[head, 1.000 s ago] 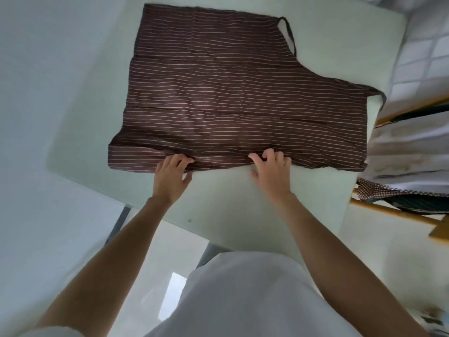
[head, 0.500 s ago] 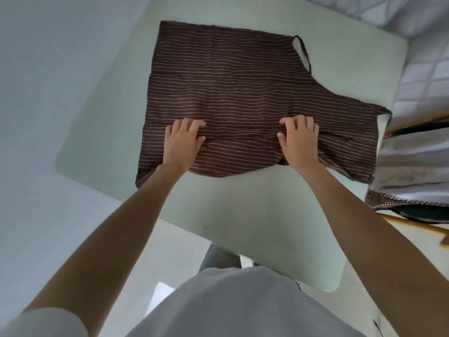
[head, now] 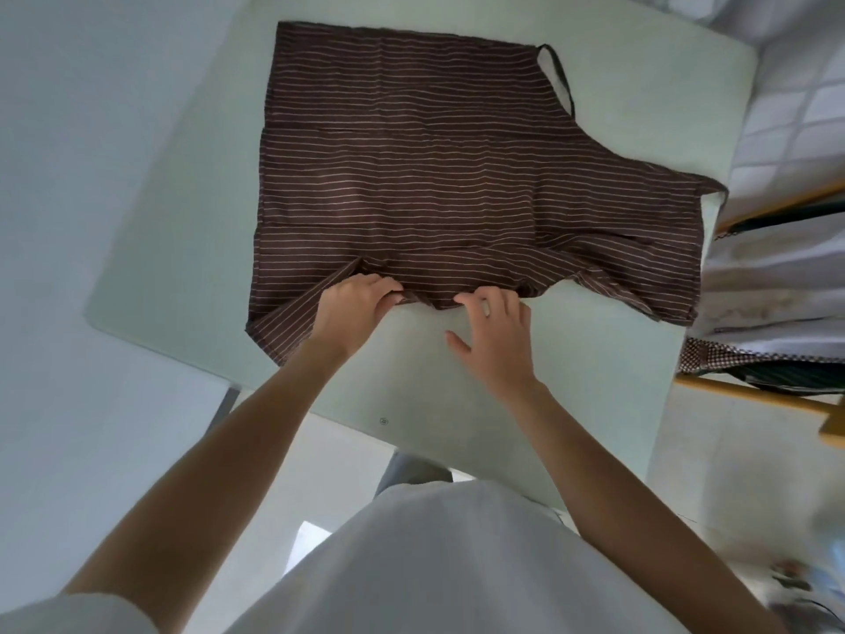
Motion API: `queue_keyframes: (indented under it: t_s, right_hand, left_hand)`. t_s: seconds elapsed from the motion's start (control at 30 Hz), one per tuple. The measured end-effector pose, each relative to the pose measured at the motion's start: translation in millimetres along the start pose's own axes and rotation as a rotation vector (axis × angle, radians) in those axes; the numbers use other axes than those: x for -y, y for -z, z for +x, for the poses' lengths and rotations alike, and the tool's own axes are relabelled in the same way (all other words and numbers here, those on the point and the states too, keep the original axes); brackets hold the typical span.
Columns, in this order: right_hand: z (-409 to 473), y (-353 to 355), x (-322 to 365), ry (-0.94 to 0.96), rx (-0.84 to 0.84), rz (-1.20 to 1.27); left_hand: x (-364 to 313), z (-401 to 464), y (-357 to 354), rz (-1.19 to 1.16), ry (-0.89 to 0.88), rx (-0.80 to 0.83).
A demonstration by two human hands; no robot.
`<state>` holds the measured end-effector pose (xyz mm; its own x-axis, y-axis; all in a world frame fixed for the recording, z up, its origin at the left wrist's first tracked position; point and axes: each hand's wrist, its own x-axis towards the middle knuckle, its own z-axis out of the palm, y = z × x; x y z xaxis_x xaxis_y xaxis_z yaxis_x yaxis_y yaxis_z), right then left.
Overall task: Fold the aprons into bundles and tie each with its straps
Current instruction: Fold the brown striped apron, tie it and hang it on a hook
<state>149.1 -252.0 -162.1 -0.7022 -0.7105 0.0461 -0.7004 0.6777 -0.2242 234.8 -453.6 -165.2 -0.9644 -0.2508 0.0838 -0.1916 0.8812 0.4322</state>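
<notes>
A brown apron (head: pixel 434 167) with thin pale stripes lies spread on a pale green table (head: pixel 183 185). Its near edge is folded up and rumpled in the middle. My left hand (head: pixel 354 304) grips that near edge with curled fingers. My right hand (head: pixel 496 334) sits just to the right, its fingertips curled onto the same edge, thumb spread over the bare table. A dark strap (head: pixel 560 75) loops out at the apron's far right corner. Another strap end (head: pixel 718 189) hangs off the right table edge.
More cloth, white and checked brown (head: pixel 768 354), is draped over a wooden rail (head: pixel 759 395) to the right of the table. A tiled wall rises at the far right. The pale floor lies to the left and below the table's near edge.
Both hands pulled back from flat on the folded cloth to its near edge and came closer together. The near edge is now bunched between them, and the left corner lies skewed.
</notes>
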Motion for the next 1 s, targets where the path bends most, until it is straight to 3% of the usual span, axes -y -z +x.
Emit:
queue_keyframes:
  t_s: [0.23, 0.37, 0.53, 0.63, 0.83, 1.0]
  right_hand:
    - [24, 27, 28, 0.021, -0.262, 0.091]
    - [22, 48, 10, -0.042, -0.375, 0.084]
    - [10, 59, 11, 0.232, -0.243, 0.106]
    - [5, 65, 31, 0.284, -0.259, 0.069]
    - [7, 73, 14, 0.232, -0.314, -0.001]
    - [-22, 86, -44, 0.054, -0.275, 0.156]
  left_hand:
    - [-39, -10, 43, -0.086, -0.029, -0.097]
    - [-43, -23, 55, -0.12, 0.016, -0.059]
    - [-56, -25, 61, -0.095, 0.081, -0.077]
    - [-68, -30, 64, -0.022, 0.069, -0.095]
    - [-65, -42, 72, 0.083, 0.073, -0.075]
    - [-40, -62, 76, 0.013, 0.168, -0.003]
